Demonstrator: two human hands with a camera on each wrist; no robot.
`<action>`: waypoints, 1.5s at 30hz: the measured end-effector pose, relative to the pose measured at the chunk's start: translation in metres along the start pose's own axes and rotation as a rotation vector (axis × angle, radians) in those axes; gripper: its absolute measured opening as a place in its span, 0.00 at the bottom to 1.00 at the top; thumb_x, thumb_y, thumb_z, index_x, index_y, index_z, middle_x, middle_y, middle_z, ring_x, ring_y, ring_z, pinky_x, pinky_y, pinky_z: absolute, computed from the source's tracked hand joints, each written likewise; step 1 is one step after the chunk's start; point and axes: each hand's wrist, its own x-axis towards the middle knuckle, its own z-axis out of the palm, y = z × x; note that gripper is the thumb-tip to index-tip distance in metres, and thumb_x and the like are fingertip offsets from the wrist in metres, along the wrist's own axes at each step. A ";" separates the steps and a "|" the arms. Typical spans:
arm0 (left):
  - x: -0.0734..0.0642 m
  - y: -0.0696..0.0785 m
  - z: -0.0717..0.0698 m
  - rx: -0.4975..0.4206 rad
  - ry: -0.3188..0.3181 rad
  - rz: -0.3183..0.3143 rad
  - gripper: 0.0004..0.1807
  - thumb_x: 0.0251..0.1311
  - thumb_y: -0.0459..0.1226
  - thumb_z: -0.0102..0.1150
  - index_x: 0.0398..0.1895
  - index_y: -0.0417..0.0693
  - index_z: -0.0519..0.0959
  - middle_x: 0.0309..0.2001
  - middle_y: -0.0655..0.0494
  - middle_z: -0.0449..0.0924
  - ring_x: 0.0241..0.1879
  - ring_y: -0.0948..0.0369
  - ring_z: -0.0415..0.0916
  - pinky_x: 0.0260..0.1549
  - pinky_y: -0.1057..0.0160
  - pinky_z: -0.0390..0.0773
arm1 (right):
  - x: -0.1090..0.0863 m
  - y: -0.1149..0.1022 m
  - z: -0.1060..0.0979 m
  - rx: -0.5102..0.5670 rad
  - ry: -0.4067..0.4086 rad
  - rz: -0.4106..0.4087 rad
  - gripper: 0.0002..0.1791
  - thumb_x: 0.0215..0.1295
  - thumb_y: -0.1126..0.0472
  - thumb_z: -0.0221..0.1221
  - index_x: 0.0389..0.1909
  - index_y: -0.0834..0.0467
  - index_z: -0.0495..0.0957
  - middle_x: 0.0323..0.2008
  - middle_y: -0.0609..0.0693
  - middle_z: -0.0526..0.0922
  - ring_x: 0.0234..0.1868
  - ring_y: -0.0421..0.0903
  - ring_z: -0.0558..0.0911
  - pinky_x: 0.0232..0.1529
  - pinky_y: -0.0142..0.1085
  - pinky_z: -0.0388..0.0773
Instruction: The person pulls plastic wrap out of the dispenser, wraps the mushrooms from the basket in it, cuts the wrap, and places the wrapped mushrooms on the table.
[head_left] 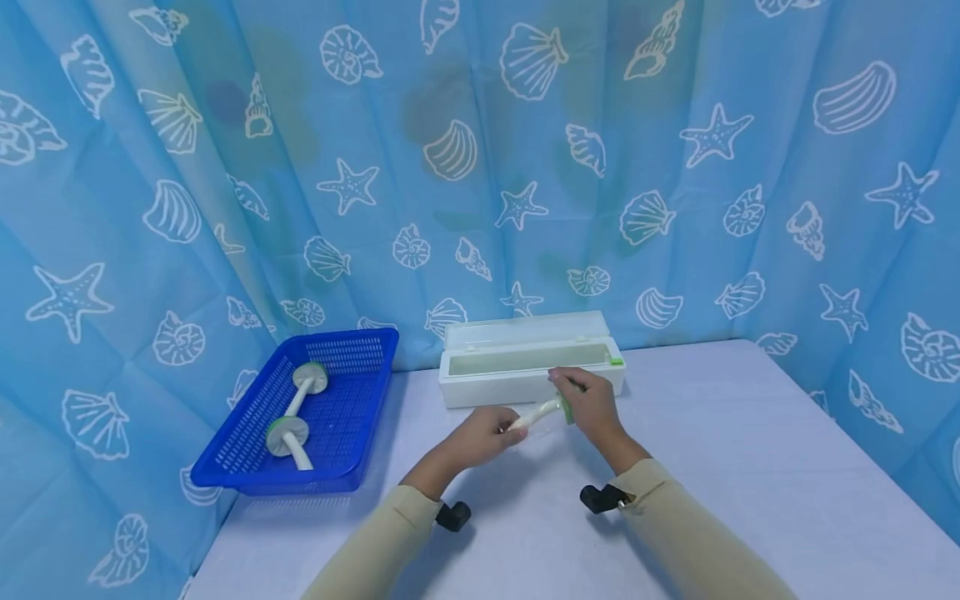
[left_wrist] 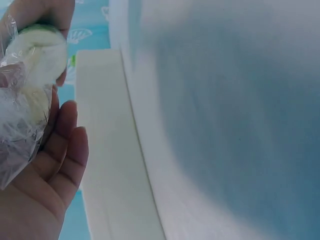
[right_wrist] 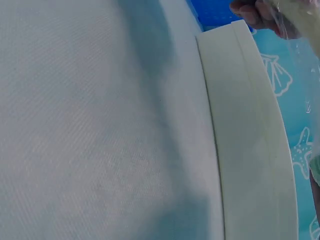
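Observation:
A white rod [head_left: 537, 413] with a round green-and-white disc [head_left: 566, 408] at its right end is held above the table, in front of a long white box [head_left: 487, 390]. Clear crinkled plastic film [left_wrist: 20, 130] hangs around the rod. My left hand [head_left: 480, 437] grips the rod's left end through the film. At the other end, my right hand [head_left: 592, 407] pinches the disc. In the left wrist view the disc's pale face shows above the left fingers. Only the disc's green edge shows at the border of the right wrist view.
The white box's lid [head_left: 525, 329] stands open at the back, and a green tab [head_left: 617, 362] sits at its right end. To the left, a blue basket [head_left: 367, 417] holds two white rods with round discs [head_left: 287, 436]. A shell-patterned curtain [head_left: 480, 242] hangs behind the table [head_left: 697, 467].

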 end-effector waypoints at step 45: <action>0.002 0.012 0.028 0.913 0.175 -0.105 0.15 0.61 0.39 0.63 0.47 0.45 0.73 0.24 0.57 0.76 0.18 0.63 0.72 0.16 0.66 0.72 | 0.005 -0.012 0.007 -0.136 -0.117 0.243 0.26 0.70 0.41 0.53 0.55 0.56 0.79 0.55 0.55 0.79 0.58 0.55 0.74 0.55 0.52 0.71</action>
